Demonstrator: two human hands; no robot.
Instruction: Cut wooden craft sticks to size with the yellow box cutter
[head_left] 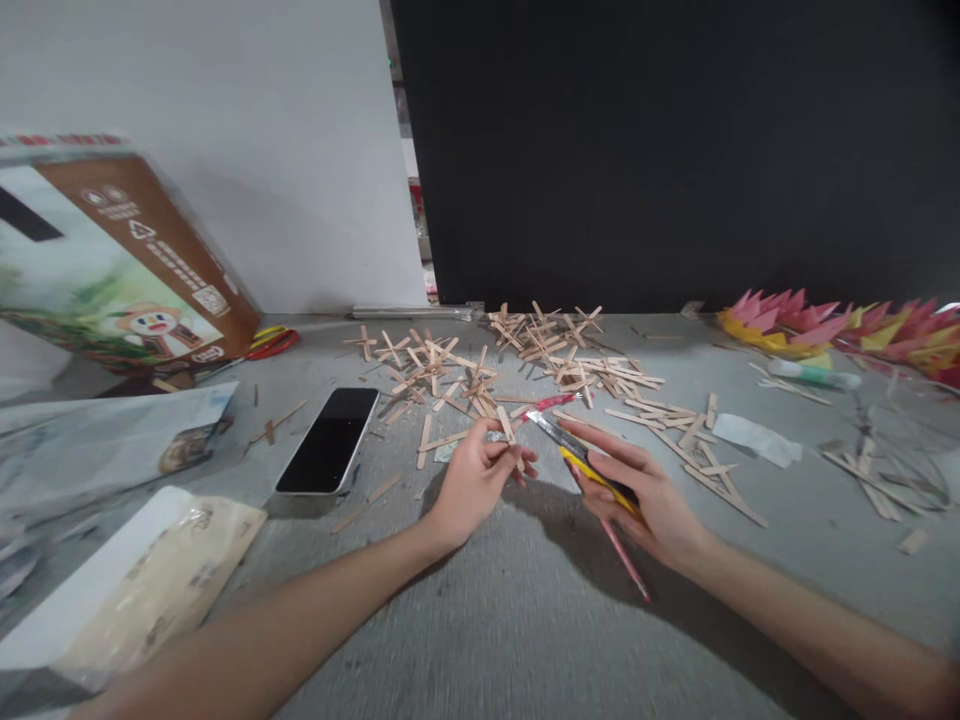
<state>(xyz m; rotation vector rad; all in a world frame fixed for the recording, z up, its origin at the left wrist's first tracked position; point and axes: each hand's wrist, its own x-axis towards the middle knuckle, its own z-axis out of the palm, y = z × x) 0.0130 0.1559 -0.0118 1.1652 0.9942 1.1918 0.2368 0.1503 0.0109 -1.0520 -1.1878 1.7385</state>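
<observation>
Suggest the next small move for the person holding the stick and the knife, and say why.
Probably ease the yellow utility knife across until its blade rests on the wooden stick. The left hand pinches that stick just above the table; the right hand holds the knife, blade out and pointing at the stick, seemingly with a small gap between them.

The printed box (112,270) at the far left is cut off by the left edge, and its small lettering cannot be read. The folded paper shapes (840,325) at the far right are cut by the right edge. The handle of the yellow knife (577,455) is partly hidden under the right hand (645,495). The short stick (506,425) is partly covered by fingers of the left hand (469,485). The 2 forearms (300,620) are cut off by the near edge.
</observation>
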